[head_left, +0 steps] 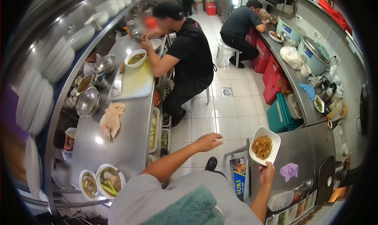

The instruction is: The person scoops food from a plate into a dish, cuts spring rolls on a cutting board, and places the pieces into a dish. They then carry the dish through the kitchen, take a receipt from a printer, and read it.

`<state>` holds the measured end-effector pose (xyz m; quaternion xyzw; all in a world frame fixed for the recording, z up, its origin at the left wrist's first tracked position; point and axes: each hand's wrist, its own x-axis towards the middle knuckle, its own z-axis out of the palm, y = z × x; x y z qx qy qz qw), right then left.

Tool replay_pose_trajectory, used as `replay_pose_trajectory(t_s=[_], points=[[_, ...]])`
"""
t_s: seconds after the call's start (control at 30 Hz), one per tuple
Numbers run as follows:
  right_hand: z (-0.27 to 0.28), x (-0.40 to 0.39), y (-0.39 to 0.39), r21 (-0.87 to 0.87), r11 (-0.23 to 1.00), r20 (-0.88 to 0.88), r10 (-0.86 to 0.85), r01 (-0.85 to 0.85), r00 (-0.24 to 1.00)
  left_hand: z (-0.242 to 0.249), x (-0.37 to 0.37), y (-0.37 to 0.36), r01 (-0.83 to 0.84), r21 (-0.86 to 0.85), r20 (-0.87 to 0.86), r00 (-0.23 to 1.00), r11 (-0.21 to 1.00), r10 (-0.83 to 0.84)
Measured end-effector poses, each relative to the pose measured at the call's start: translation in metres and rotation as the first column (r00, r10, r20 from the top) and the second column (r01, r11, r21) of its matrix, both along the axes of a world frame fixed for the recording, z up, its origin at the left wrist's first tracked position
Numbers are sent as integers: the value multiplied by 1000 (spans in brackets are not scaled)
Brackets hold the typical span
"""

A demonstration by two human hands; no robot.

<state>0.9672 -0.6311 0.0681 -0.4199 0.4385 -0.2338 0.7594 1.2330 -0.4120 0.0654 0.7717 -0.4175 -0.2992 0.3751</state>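
A square white bowl with brown, glossy cooked food is gripped at its near edge by my right hand, thumb on the rim. It hangs by the edge of the right-hand steel counter. My left hand is out over the floor in front of me, fingers stretched forward and holding nothing. Close to my right hand, a crumpled purple cloth lies on the counter.
On the left steel counter are a beige cloth, a cutting board and two bowls of soup. One person in black sits eating there; another person sits at the right counter. A teal bin stands below it.
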Motion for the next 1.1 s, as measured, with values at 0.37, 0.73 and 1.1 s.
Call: replay_pose_trajectory(t_s=[0.37,0.73,1.1], points=[[-18,233,-186,8,997,113,72,-74,991,-241,101,198,-163,836,-174,828,524,533],[-64,450,-283,116,991,120,55,-69,991,-232,360,-70,-117,580,95,993,806,76],[-117,584,-423,137,979,-68,162,-152,984,-152,555,-429,-136,86,-182,972,987,150]])
